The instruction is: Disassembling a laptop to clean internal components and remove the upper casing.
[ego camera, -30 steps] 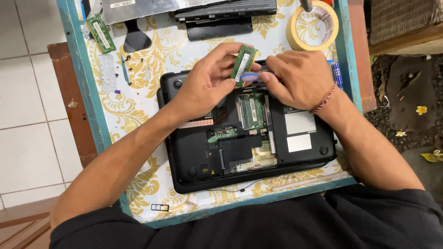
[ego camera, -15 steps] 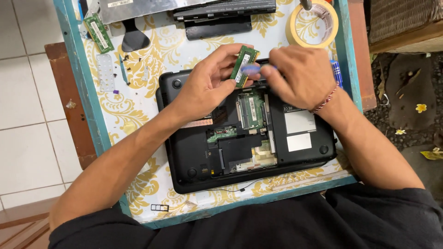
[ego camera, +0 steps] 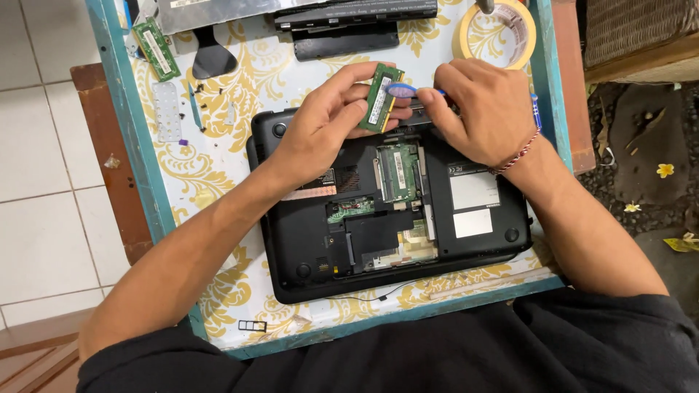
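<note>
View, single: head-worn camera, pointed steeply down from above the wearer's chest, so that the dark-clad torso is seen along the lower edge and both forearms are seen running up into the frame. Range, close: the table with its teal rim is cut off at the top, the opened laptop is held near the centre, and the left hand and right hand are placed just above it. Margins: tiled floor is taken in at the left, dark ground at the right; no second view is supplied, so no overlap is recorded.
</note>
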